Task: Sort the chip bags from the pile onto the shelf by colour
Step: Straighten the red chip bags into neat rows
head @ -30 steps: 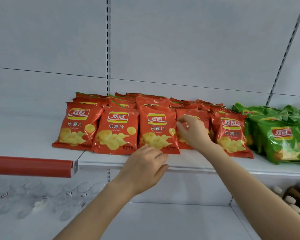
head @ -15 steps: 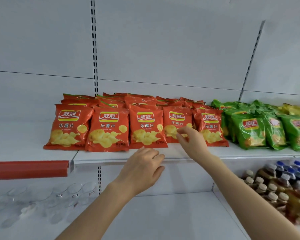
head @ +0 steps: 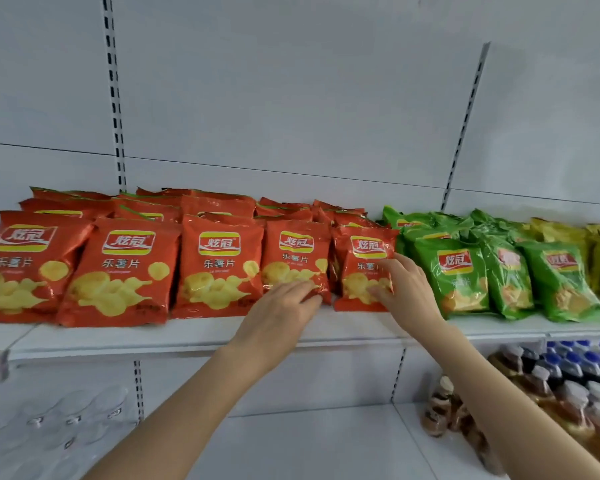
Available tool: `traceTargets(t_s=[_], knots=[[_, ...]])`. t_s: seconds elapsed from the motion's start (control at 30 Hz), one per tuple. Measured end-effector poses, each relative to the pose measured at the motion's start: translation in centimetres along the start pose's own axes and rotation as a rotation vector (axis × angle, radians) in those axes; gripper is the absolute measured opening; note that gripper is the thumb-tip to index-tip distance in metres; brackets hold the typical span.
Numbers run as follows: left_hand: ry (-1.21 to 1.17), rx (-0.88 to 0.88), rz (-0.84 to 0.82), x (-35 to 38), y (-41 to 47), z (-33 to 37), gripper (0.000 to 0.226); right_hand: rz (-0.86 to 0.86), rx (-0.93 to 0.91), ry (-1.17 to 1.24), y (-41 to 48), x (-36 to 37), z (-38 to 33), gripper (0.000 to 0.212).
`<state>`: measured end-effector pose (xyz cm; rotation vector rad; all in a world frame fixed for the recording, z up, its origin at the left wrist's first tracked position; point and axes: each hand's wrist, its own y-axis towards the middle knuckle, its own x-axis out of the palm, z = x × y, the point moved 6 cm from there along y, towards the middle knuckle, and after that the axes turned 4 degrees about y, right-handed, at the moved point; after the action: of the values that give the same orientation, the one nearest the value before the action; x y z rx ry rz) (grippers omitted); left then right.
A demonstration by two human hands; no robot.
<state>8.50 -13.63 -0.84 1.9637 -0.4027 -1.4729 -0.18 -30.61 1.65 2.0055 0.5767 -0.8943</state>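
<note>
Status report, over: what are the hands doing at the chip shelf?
Left hand pinches corner of fourth orange bag. Right hand touches fifth orange bag. Nothing in the way.

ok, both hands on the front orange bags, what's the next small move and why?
Probably draw the fourth orange bag forward with the left hand, which pinches its crumpled lower corner. That bag's bottom edge sits further back than its neighbours', while the right hand lies on the fifth orange bag.
</note>
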Motion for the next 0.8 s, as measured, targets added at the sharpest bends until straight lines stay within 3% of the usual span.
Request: traceTargets(t_s=[0.23, 0.5, 0.63, 0.8], knots=[[0.082, -0.227, -0.312, 3.3, 4.7, -1.4, 0.057, -0.197, -0.108, -0.023, 2.6, 0.8, 1.6, 0.071], [0.136, -0.355, -0.279, 3.9, 4.8, -0.7, 0.051, -0.154, -0.164, 0.052, 3.7, 1.8, 1.8, 0.072], [0.083, -0.199, -0.102, 3.1, 5.9, 0.5, 0.059, -0.155, -0.188, 0.089, 3.3, 2.1, 1.4, 0.070], [0.089, -0.242, -0.335, 4.9, 6.4, 0.8, 0.064, -0.126, -0.232, 0.168, 4.7, -0.8, 0.8, 0.043]])
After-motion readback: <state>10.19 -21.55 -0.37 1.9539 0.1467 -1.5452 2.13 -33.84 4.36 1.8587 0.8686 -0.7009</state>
